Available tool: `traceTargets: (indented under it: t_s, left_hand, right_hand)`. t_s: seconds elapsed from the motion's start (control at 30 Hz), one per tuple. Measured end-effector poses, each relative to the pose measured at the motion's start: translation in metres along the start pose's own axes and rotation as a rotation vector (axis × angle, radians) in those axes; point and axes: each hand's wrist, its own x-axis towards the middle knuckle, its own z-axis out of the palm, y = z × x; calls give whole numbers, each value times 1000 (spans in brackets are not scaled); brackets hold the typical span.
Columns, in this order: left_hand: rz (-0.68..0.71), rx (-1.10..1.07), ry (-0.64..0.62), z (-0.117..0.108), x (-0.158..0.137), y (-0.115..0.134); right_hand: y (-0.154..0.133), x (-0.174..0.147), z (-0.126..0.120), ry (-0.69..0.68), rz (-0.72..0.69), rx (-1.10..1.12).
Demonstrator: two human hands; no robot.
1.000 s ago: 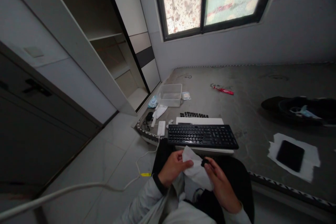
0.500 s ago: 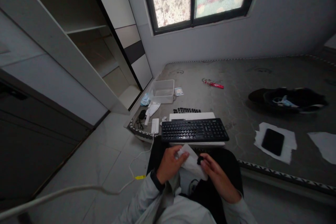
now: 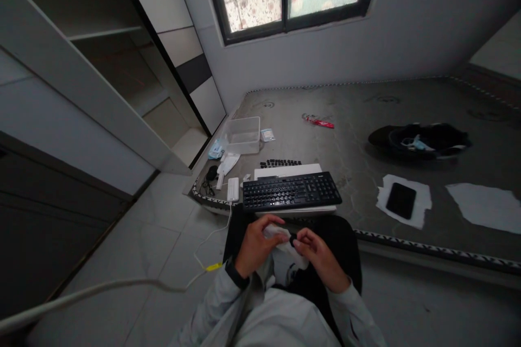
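Note:
Over my lap, my left hand [image 3: 256,248] pinches a white tissue [image 3: 300,260] between thumb and fingers. My right hand [image 3: 321,257] holds a small black keycap [image 3: 292,239] at its fingertips, close against the tissue and the left thumb. Part of the tissue is hidden behind the fingers. Just beyond both hands, a black keyboard [image 3: 321,188] rests on a white box [image 3: 321,169] at the edge of the bed. Several loose black keycaps [image 3: 280,162] lie in rows behind the box.
Left of the keyboard are a white power strip [image 3: 233,190], a black mouse [image 3: 212,173] with its cable, and a clear plastic bin [image 3: 244,133]. Rightward lie a black phone [image 3: 401,200] on white paper, a black bag [image 3: 435,138] and a red strip [image 3: 321,122].
My hands have drawn closer together, and the tissue is now bunched up beside the keycap instead of spread flat. The view has shifted a little.

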Motion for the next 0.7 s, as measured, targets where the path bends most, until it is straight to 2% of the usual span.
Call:
traceTargets:
  t_s: [0.17, 0.37, 0.43, 0.57, 0.63, 0.7]
  left_hand:
    - [46, -6, 53, 4, -1, 4]
    - [54, -38, 18, 10, -4, 0]
    - [108, 5, 78, 12, -5, -2]
    - [133, 203, 312, 16, -9, -1]
    - [75, 227, 279, 18, -12, -1]
    - [5, 161, 130, 22, -14, -2]
  right_hand:
    - [1, 0, 1, 30, -16, 20]
    - [10, -4, -5, -57, 9, -6]
    - [14, -5, -6, -44, 23, 20]
    - [23, -4, -6, 81, 24, 91]
    - [24, -2, -5, 116, -3, 115]
    - [24, -2, -4, 126, -21, 137]
